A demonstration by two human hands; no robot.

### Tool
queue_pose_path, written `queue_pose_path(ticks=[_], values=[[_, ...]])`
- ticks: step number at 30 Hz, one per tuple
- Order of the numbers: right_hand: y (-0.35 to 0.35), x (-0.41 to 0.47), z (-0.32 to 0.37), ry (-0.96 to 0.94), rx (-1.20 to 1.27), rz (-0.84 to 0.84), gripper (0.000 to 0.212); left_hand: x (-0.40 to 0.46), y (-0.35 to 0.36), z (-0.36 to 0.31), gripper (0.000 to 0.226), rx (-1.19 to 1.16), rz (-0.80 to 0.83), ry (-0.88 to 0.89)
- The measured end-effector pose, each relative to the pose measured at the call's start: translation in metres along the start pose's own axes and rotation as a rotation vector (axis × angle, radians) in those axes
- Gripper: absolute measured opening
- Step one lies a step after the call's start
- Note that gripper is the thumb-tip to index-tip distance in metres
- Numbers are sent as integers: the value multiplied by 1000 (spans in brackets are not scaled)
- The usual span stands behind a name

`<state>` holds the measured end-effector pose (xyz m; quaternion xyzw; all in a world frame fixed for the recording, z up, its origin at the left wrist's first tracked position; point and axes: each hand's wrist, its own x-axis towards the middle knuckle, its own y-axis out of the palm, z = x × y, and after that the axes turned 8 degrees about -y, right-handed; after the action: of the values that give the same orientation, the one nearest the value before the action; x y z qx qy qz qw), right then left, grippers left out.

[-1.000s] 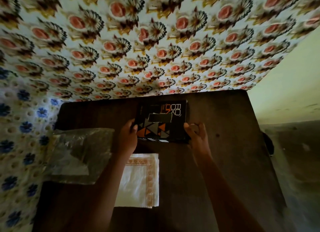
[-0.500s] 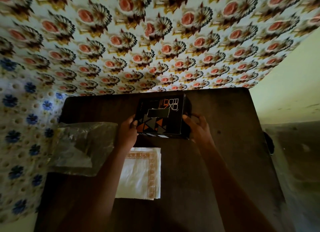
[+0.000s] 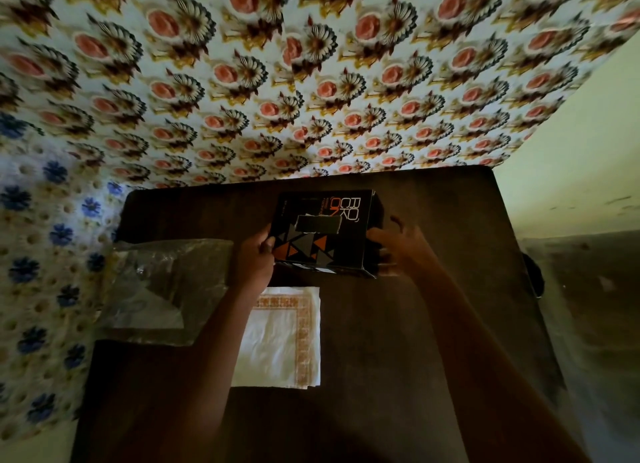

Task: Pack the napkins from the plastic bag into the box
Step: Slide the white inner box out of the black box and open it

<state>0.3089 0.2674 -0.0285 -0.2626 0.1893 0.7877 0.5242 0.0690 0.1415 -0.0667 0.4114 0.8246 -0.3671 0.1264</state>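
A black box [image 3: 325, 232] with orange and grey triangles and a slot in its top stands tilted on the dark table [image 3: 398, 341]. My left hand [image 3: 254, 260] grips its left near corner. On the box's right side my right hand [image 3: 398, 244] has its fingers spread and touches the near right edge. A stack of white napkins [image 3: 280, 338] with an orange patterned border lies on the table just below the box, partly under my left forearm. The clear plastic bag [image 3: 162, 289] lies crumpled at the table's left edge.
A wall with flowered paper rises right behind the table's far edge. A cloth with blue flowers [image 3: 38, 272] hangs at the left. The floor drops away at the right of the table, where a dark round object [image 3: 535, 272] shows.
The box has been lifted at its near side and tilted up. My right hand has opened its fingers along the box's right side. The camera has moved closer.
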Motion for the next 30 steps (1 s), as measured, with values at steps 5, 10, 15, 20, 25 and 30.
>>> queue_pose_path(ticks=[5,10,15,20,25,30], values=[[8,-13,-3,-187,-183,73,62,-15,8,-14,35,36,-31,58],[9,-23,-17,-390,-280,116,70,-18,16,-23,36,-1,40,110],[8,-31,-22,-447,-182,127,75,-14,12,-30,42,-11,29,64],[2,-28,-21,-518,-100,73,75,-7,3,-33,31,-123,71,10],[0,-34,-21,-448,-102,-108,37,-4,3,-34,32,-90,79,25],[-6,-37,-25,-482,-158,-262,55,14,0,-30,41,108,-153,-9]])
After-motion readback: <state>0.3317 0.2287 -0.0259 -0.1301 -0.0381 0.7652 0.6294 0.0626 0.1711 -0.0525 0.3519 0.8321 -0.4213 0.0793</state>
